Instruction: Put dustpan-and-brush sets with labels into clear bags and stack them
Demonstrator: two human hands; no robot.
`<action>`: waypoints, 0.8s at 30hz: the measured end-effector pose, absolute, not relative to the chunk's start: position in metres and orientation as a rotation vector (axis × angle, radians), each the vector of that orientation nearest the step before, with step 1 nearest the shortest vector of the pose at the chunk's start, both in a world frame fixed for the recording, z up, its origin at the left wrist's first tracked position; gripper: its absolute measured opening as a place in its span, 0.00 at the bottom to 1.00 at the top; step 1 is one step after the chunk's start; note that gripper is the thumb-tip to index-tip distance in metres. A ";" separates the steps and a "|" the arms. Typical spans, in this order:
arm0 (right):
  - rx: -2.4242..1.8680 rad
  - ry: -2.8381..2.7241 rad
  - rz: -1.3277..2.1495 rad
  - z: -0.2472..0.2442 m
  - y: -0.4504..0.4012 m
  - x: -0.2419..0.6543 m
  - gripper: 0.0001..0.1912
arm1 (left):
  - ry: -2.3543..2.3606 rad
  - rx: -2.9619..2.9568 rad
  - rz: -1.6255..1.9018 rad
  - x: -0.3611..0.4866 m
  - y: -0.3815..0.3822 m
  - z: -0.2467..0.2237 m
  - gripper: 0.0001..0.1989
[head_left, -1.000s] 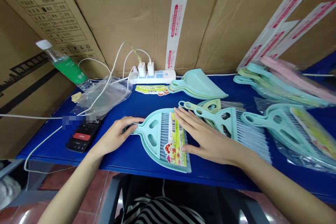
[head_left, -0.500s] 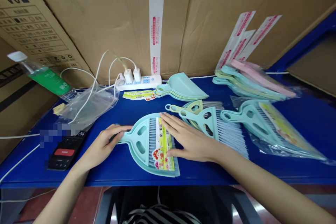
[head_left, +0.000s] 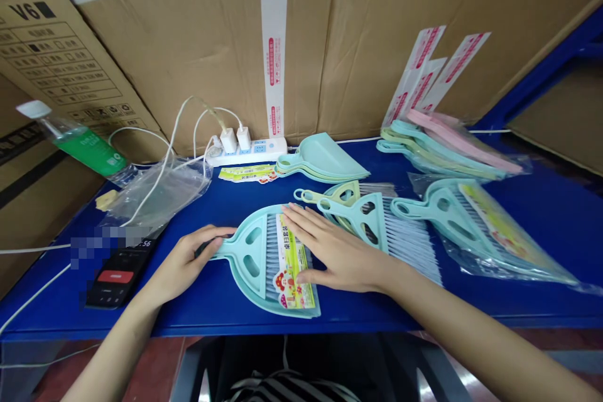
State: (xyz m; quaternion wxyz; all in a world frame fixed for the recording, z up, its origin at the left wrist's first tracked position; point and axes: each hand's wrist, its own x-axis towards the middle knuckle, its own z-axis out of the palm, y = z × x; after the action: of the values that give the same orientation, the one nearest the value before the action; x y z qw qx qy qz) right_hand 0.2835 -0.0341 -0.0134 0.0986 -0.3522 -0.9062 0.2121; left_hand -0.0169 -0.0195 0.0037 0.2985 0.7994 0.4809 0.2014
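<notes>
Still, the left hand (head_left: 188, 264) keeps its thumb and fingers closed around the handle end of a pale turquoise plastic dustpan (head_left: 252, 301), which lies flat near the front edge of the glossy blue tabletop (head_left: 358, 308). A matching turquoise brush with grey-blue bristles (head_left: 260, 252) rests inside the dustpan. Over the bristles lies a yellow-green and white printed card (head_left: 288, 257), and the right hand (head_left: 339, 251) is spread flat against it, fingers stretched out close together, thumb apart, gripping nothing.

Since half a second ago, the card has turned slightly: it stood nearly straight, and its top now leans more toward the handle. Both hands have stayed put on the set. Against a second ago, the wearer's view has swung, so everything sits further left in it.

Just beyond the right hand, the loose turquoise brush with pale bristles (head_left: 409, 242) lies as before. Behind it rests the stack of turquoise and pale green dustpans (head_left: 330, 157), near the white power strip (head_left: 266, 152).
</notes>
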 end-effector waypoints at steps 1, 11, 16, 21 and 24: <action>-1.044 -2.686 0.632 -0.014 -0.034 0.283 0.48 | 1.271 2.111 0.540 -0.017 -0.020 0.004 0.20; -1.041 -2.762 0.669 -0.014 -0.036 0.282 0.44 | 1.263 2.122 0.591 -0.015 -0.020 -0.003 0.19; -1.044 -2.746 0.644 -0.016 -0.037 0.284 0.44 | 1.244 2.134 0.615 -0.012 -0.023 -0.001 0.18; -1.063 -2.750 0.645 -0.014 -0.039 0.282 0.44 | 1.252 2.118 0.664 -0.008 -0.026 0.002 0.17; -1.053 -2.748 0.643 -0.015 -0.039 0.278 0.44 | 1.242 2.120 0.671 -0.006 -0.027 0.002 0.17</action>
State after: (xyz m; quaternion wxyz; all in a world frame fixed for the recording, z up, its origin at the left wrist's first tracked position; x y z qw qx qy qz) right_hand 0.2784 -0.0387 -0.0153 0.0646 -0.3487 -0.9104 0.2131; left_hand -0.0064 -0.0271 0.0021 0.2931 0.7957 0.4664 0.2519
